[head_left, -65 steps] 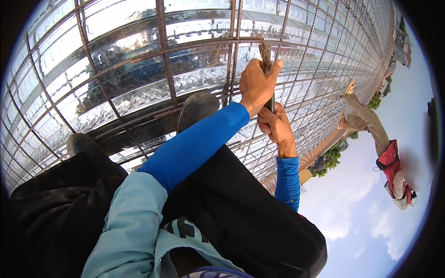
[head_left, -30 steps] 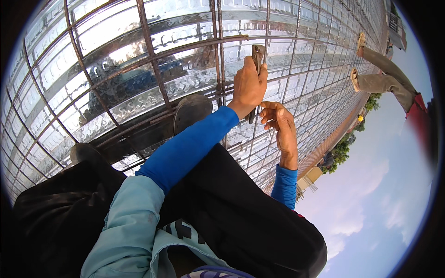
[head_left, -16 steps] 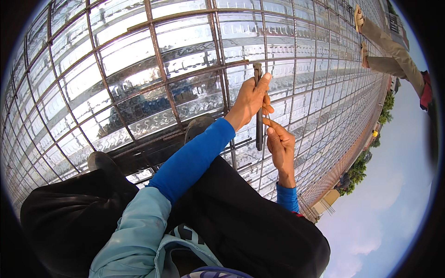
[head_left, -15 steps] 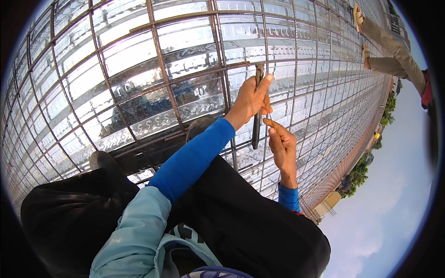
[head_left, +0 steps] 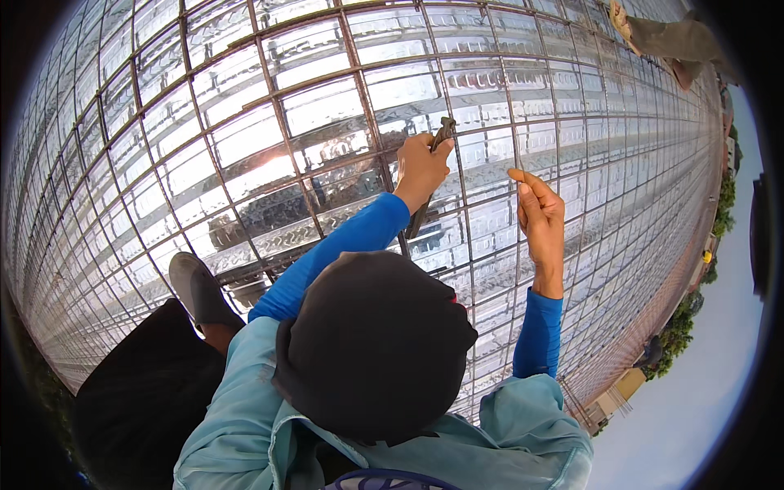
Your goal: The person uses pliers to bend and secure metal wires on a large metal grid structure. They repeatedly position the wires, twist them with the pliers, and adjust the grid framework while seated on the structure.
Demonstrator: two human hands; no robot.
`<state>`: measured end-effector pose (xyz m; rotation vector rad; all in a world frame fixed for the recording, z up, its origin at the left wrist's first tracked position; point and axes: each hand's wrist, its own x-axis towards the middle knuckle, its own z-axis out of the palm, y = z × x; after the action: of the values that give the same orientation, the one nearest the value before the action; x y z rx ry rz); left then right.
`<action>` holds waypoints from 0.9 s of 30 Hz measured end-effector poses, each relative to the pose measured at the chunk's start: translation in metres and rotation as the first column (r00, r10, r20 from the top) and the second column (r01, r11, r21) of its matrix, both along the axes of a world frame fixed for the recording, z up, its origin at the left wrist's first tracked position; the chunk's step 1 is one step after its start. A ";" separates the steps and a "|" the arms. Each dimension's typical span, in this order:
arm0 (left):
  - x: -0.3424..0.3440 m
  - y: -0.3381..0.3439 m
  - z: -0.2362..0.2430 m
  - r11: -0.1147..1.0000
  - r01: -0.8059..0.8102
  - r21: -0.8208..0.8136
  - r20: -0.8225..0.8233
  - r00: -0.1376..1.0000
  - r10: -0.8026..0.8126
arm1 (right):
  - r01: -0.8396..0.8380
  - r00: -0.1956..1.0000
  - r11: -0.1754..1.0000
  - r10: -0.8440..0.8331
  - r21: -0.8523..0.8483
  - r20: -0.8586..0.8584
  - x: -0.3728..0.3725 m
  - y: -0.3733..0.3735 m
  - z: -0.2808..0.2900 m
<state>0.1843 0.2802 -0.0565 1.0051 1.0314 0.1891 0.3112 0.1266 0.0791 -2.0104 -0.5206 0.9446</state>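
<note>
My left hand [head_left: 422, 170] is wrapped around dark metal pincers [head_left: 417, 219] above a mesh of rusty steel bars [head_left: 359, 86]. Their head pokes out past my thumb and their handles slant down toward me. To the right, apart from the tool, my right hand [head_left: 541, 216] is raised over the mesh with thumb and index finger nearly pressed together. Whatever may be pinched there is too thin to make out.
Shiny ribbed metal sheeting [head_left: 400, 86] lies under the bars. My black-clad knee [head_left: 376, 343] fills the lower middle, and my grey shoe [head_left: 196, 286] rests on the mesh at left. Another person's sandalled foot [head_left: 625, 26] stands at the upper right.
My right hand has moved right, away from the pincers. My left hand has tilted them and drawn slightly left. My knee has come up into the middle, and the view has shifted.
</note>
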 end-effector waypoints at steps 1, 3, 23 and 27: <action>0.001 -0.001 -0.003 0.998 0.017 0.066 -0.046 0.999 -0.014 | -0.009 1.000 1.000 0.009 -0.006 0.007 0.003 0.000 -0.002; 0.001 -0.003 -0.003 0.995 -0.050 0.081 -0.010 0.999 0.051 | -0.023 1.000 0.999 0.023 -0.031 0.017 0.005 -0.005 -0.008; 0.038 0.036 0.066 0.991 -0.052 0.126 0.173 0.985 0.030 | -0.143 0.927 0.977 0.188 -0.159 0.325 -0.023 0.045 0.011; 0.048 0.063 0.080 0.970 -0.184 -0.160 0.271 0.937 0.222 | -0.127 0.979 0.963 0.161 -0.238 0.129 -0.020 0.070 0.026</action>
<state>0.2324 0.3435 0.0236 0.7237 0.8672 0.4198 0.2912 0.1963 0.1052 -2.2874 -0.6730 0.9848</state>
